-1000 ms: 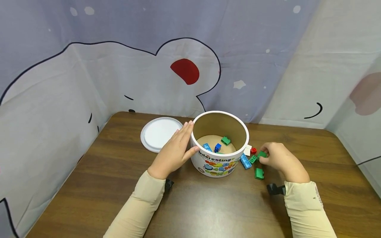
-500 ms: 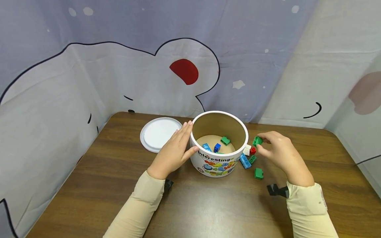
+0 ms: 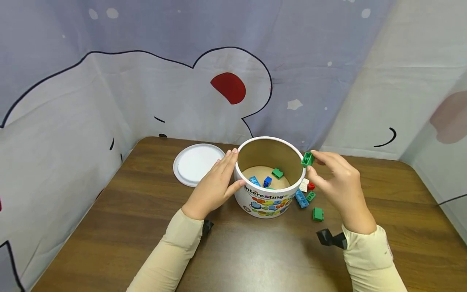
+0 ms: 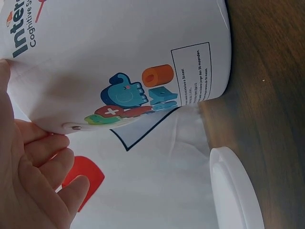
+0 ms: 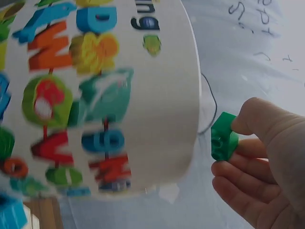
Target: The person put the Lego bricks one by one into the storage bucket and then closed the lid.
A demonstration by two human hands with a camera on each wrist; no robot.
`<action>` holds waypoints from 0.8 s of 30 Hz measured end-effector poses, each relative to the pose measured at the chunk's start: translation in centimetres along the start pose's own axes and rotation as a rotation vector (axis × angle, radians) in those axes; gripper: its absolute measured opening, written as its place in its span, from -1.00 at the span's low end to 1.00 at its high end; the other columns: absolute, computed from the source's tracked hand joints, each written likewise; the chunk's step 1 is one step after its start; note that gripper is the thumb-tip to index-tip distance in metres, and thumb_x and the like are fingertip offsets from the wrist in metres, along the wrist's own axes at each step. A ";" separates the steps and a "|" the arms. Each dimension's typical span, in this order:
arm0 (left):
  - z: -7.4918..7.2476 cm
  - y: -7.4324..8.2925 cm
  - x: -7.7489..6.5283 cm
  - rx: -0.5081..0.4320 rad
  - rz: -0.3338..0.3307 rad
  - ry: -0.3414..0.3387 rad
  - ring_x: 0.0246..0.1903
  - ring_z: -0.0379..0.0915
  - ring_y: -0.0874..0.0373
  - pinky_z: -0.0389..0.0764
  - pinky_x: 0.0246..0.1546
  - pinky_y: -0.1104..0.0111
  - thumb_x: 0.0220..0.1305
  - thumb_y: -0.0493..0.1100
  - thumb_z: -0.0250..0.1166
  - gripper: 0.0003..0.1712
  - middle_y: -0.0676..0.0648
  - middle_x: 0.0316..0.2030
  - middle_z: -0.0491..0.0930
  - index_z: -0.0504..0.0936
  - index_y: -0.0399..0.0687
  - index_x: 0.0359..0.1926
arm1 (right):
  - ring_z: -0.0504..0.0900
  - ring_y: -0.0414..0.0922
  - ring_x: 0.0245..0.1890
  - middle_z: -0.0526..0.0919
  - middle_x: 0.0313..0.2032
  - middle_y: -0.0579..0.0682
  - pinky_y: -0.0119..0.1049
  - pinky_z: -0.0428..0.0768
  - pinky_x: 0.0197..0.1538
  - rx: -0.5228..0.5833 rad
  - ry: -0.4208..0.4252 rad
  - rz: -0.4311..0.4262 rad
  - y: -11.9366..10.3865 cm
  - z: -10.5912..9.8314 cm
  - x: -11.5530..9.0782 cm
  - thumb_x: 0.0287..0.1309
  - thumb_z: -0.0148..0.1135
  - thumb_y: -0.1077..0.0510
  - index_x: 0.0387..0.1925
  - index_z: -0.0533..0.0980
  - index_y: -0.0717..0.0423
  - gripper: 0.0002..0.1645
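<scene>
Green brick [image 3: 307,159] sits pinched between the thumb and fingers of your right hand [image 3: 339,182], raised off the bench [image 3: 248,251] near the right-hand rim of the tub [image 3: 268,205]. Your right wrist view shows a gap between that brick and the tub wall, and studs on the brick's face.

Your left hand [image 3: 213,184] is spread against the tub's left side, its fingers nearly straight and lying close together, the thumb held away from them. It grips no brick.

The tub stands upright between your 2 hands, with coloured pictures and the word "Interesting" on its front. Inside, to the right of your left hand, you have a light blue brick [image 3: 254,181], a dark blue brick [image 3: 267,181] and a second green brick [image 3: 277,173], plus a bit of green partly hidden by the near rim.

Below and left of your right hand, 5 pieces lie on the bench: a white brick [image 3: 304,185], a red brick [image 3: 311,186], a long blue brick [image 3: 301,198], a small green brick [image 3: 311,196] and, nearer you and apart, a larger green brick [image 3: 318,214]. Just beyond your left hand lies the white lid [image 3: 197,164].
</scene>
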State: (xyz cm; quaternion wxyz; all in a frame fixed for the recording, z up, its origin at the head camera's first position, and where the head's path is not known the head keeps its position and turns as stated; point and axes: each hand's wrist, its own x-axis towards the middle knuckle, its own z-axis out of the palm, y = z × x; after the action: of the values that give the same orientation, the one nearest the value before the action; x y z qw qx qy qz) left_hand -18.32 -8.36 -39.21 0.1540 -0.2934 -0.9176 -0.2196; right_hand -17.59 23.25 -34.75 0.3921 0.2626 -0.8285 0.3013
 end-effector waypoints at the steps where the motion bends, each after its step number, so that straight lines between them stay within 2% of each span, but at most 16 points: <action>1: 0.0 0.0 0.0 -0.001 -0.002 -0.002 0.55 -0.06 -0.03 0.10 0.50 0.00 0.50 0.12 0.18 -0.08 -0.21 0.55 0.06 0.01 -0.30 0.58 | 0.68 0.03 -0.22 0.75 -0.16 0.17 -0.69 0.39 0.08 0.011 -0.007 -0.004 -0.2 0.4 0.3 -0.03 0.36 0.40 -0.02 0.69 0.31 -0.57; 3: 0.0 0.0 0.0 -0.005 -0.005 -0.005 0.55 -0.06 -0.03 0.09 0.50 0.01 0.50 0.12 0.18 -0.08 -0.21 0.55 0.06 0.01 -0.30 0.58 | 0.69 0.03 -0.24 0.75 -0.18 0.17 -0.62 0.46 0.03 0.027 -0.028 -0.013 -0.6 1.2 0.9 -0.04 0.38 0.42 -0.03 0.69 0.33 -0.57; 5: 0.0 0.0 0.1 -0.007 -0.007 -0.008 0.55 -0.06 -0.04 0.10 0.50 -0.01 0.50 0.12 0.17 -0.08 -0.22 0.55 0.06 0.00 -0.31 0.58 | 0.70 0.04 -0.25 0.74 -0.19 0.17 -0.47 0.57 -0.03 0.024 -0.078 -0.020 -0.8 2.1 1.5 -0.03 0.40 0.42 -0.04 0.68 0.35 -0.58; 8: 0.0 0.0 0.1 -0.009 -0.005 -0.007 0.55 -0.05 -0.06 0.14 0.48 -0.05 0.50 0.13 0.17 -0.08 -0.24 0.55 0.07 0.01 -0.32 0.57 | 0.72 0.06 -0.23 0.74 -0.19 0.18 -0.18 0.69 -0.11 0.019 -0.195 0.011 -1.2 3.2 2.5 0.04 0.41 0.39 -0.04 0.67 0.37 -0.62; 10: 0.1 0.0 0.1 -0.010 -0.003 -0.008 0.55 -0.05 -0.06 0.15 0.47 -0.05 0.51 0.13 0.16 -0.08 -0.24 0.55 0.07 0.01 -0.32 0.57 | 0.72 0.09 -0.20 0.73 -0.17 0.20 -0.02 0.70 -0.11 0.015 -0.287 0.062 -1.4 3.9 3.0 0.10 0.40 0.34 -0.02 0.66 0.37 -0.64; 14: 0.0 0.1 0.2 -0.013 -0.004 -0.009 0.55 -0.06 -0.05 0.13 0.48 -0.04 0.51 0.13 0.15 -0.09 -0.22 0.55 0.06 0.00 -0.30 0.58 | 0.73 0.09 -0.17 0.69 -0.13 0.24 -0.02 0.71 -0.09 0.012 -0.467 0.185 -1.5 5.3 3.9 0.20 0.33 0.27 0.01 0.63 0.40 -0.63; 17: 0.0 0.1 0.1 -0.014 -0.005 -0.007 0.55 -0.07 -0.04 0.12 0.49 -0.02 0.51 0.13 0.16 -0.08 -0.22 0.55 0.07 0.00 -0.29 0.58 | 0.75 0.04 -0.20 0.66 -0.12 0.26 -0.10 0.73 -0.14 0.020 -0.547 0.251 -1.6 6.1 4.4 0.21 0.30 0.26 0.01 0.61 0.43 -0.62; 21: 0.0 0.0 0.1 -0.012 -0.005 -0.005 0.55 -0.07 -0.03 0.12 0.49 -0.02 0.51 0.14 0.16 -0.08 -0.23 0.55 0.08 0.00 -0.29 0.58 | 0.77 0.04 -0.20 0.65 -0.08 0.30 -0.14 0.74 -0.15 0.004 -0.571 0.313 -1.8 6.7 4.9 0.25 0.28 0.28 0.04 0.59 0.45 -0.62; 24: -0.1 0.0 0.1 -0.010 -0.006 -0.008 0.55 -0.08 -0.03 0.12 0.49 -0.01 0.51 0.15 0.15 -0.08 -0.22 0.55 0.07 0.00 -0.28 0.58 | 0.75 0.09 -0.16 0.66 -0.08 0.32 -0.09 0.73 -0.10 -0.019 -0.538 0.332 -1.9 6.7 4.9 0.28 0.25 0.29 0.06 0.59 0.44 -0.63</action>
State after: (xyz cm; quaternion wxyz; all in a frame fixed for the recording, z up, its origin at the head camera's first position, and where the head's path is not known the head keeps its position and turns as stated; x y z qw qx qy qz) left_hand -18.39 -8.36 -39.08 0.1480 -0.2925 -0.9179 -0.2234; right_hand -22.35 16.27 -33.66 0.1069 0.1903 -0.9369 0.2732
